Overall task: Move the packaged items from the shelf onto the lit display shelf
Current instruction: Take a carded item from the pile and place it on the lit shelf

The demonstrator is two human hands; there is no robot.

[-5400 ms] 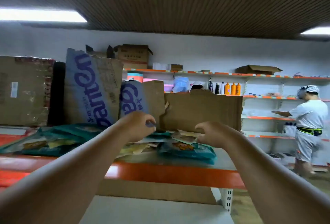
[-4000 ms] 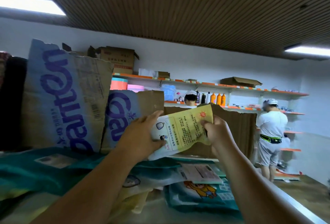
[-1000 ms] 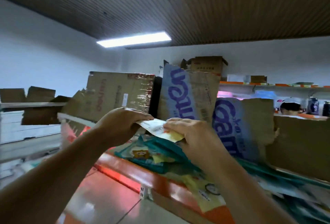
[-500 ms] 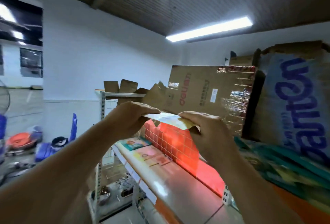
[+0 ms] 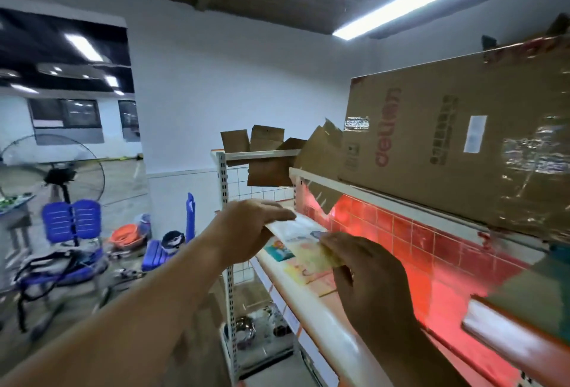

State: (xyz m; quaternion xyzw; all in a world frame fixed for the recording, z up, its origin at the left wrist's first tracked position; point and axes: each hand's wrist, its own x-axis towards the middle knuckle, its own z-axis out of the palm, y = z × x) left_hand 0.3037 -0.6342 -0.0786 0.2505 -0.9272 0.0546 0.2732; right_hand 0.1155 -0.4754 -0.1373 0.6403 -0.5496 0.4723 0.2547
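Note:
Both hands hold one flat yellow-and-white packet (image 5: 303, 240) just above the red-lit display shelf (image 5: 320, 318). My left hand (image 5: 246, 232) grips its far end, fingers over the top. My right hand (image 5: 367, 275) pinches its near end. Under the packet lie flat packets (image 5: 279, 251) on the white shelf surface, one teal and others pale yellow and pink. The shelf's tiled back wall (image 5: 401, 232) glows red.
A large taped cardboard box (image 5: 456, 146) sits on the shelf above the lit one, with torn cardboard pieces (image 5: 268, 152) further along. To the left on the floor stand a fan (image 5: 61, 170), blue chairs (image 5: 72, 220) and an orange basin (image 5: 126, 234).
My view has swung left from the shelf piled with packets to the lit shelf. Both hands carried the yellow packet along and lowered it close over the lit shelf.

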